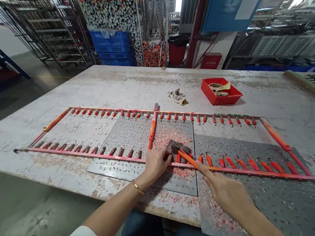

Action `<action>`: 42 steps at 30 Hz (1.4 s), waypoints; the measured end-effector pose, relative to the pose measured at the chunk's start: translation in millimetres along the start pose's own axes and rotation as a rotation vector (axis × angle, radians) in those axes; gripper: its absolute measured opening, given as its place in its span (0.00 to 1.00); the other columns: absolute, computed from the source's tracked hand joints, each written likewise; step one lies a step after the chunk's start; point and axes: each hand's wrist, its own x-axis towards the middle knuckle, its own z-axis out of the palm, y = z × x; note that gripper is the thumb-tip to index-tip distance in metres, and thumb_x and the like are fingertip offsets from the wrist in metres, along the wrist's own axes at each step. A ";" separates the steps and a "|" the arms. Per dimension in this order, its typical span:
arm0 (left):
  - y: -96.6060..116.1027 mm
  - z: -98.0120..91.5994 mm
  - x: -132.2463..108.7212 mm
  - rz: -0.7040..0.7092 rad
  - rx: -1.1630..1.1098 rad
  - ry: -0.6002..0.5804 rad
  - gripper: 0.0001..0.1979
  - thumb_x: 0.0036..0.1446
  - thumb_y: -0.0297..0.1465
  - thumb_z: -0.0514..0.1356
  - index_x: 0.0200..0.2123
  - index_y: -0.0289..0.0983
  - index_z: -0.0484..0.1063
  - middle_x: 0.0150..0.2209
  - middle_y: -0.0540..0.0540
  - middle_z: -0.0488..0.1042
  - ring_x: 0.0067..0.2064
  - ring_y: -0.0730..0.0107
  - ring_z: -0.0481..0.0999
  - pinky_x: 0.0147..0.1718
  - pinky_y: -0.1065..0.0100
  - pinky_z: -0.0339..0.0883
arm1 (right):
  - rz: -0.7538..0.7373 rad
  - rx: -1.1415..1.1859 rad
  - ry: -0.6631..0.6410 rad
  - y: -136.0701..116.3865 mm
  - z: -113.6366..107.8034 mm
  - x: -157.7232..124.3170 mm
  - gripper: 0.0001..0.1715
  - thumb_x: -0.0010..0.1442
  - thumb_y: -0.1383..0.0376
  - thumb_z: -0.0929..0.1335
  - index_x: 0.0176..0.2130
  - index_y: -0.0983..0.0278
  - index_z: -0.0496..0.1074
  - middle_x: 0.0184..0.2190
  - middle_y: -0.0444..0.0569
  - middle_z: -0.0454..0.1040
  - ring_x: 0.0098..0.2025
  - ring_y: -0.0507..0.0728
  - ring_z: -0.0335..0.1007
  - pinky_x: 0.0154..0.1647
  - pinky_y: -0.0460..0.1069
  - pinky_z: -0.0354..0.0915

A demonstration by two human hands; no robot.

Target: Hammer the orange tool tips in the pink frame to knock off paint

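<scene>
A long metal rack point(121, 159) coated in red and pink paint lies flat on the table, with rows of paint-crusted hooks point(230, 162) along its bars. My left hand point(156, 162) is closed around its near bar, beside the middle crossbar point(152, 127); the fingertips are partly hidden. In my right hand point(221, 188) is the orange handle of a hammer point(177, 147), whose dark head rests over hooks just right of my left hand. Beneath them lies a grey dimpled metal plate point(124, 169), strewn with red and pale paint chips point(169, 136).
A second dimpled plate point(264, 206) extends to the right. Further back on the table point(115, 80) are a crumpled glove point(177, 96) and a red tray point(220, 100) with a tape roll. Blue crates point(113, 47) and metal racks point(43, 28) stand behind.
</scene>
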 end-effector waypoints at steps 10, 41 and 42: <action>3.5 0.7 0.8 -0.033 -0.033 -0.037 0.06 0.63 0.35 0.65 0.34 0.40 0.79 0.34 0.47 0.80 0.40 0.63 0.74 0.42 0.64 0.62 | 0.064 0.058 0.089 1.6 -24.9 10.3 0.39 0.74 0.61 0.60 0.76 0.48 0.37 0.33 0.44 0.82 0.25 0.54 0.76 0.24 0.48 0.66; 11.3 1.6 2.7 -0.028 -0.022 -0.075 0.08 0.63 0.33 0.60 0.35 0.41 0.81 0.36 0.46 0.82 0.43 0.61 0.77 0.50 0.58 0.61 | 0.069 0.024 -0.036 5.6 -27.1 11.6 0.30 0.74 0.59 0.58 0.72 0.49 0.58 0.33 0.45 0.83 0.26 0.56 0.77 0.22 0.48 0.63; 11.1 2.2 2.5 -0.021 -0.022 -0.068 0.09 0.63 0.33 0.60 0.35 0.41 0.81 0.36 0.46 0.82 0.43 0.61 0.77 0.50 0.58 0.61 | 0.055 0.015 -0.081 6.1 -22.8 10.3 0.30 0.74 0.59 0.58 0.71 0.49 0.59 0.32 0.45 0.83 0.27 0.57 0.78 0.22 0.48 0.64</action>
